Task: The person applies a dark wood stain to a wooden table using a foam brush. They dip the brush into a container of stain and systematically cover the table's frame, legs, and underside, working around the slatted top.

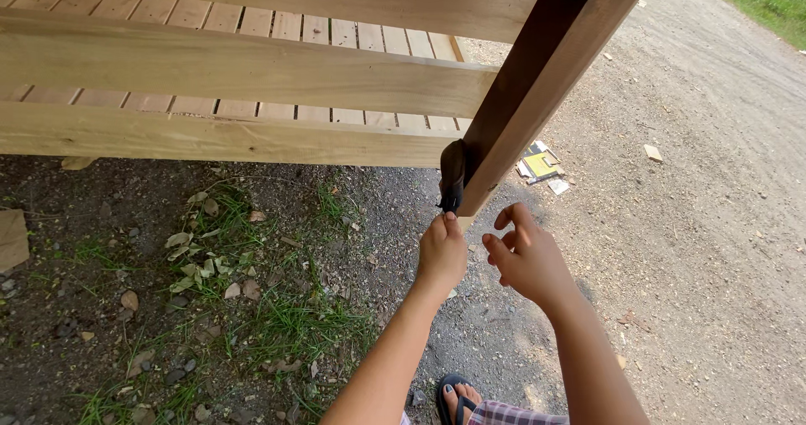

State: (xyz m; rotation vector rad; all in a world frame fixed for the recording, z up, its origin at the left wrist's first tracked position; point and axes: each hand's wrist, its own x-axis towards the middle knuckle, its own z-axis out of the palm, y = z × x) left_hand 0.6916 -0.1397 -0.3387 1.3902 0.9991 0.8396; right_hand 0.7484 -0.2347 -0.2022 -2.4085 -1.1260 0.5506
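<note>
Left hand [442, 254] pinches small black clamp-like piece [452, 175] on dark-stained wooden post [537, 81]; right hand [526, 257] loosely curled, empty, just beside.

Pale wooden slatted bench frame [252, 72]: cut off by the top and left edges; its full length is out of sight.
Dark-stained wooden post [537, 81]: its upper end runs out past the top edge.
Small dark object [452, 175] on the post's lower end: too dim to identify; the left hand's [441, 253] fingertips cover its bottom tip.
Right hand [527, 257]: palm turned away, so any contents are hidden.
Both forearms: cut off at the bottom edge.
Foot in a dark sandal [457, 396]: only toes show.
Yellow and white scraps [540, 165] on gravel: too small to identify.
Flat brown piece [12, 238]: cropped by the left edge.
</note>
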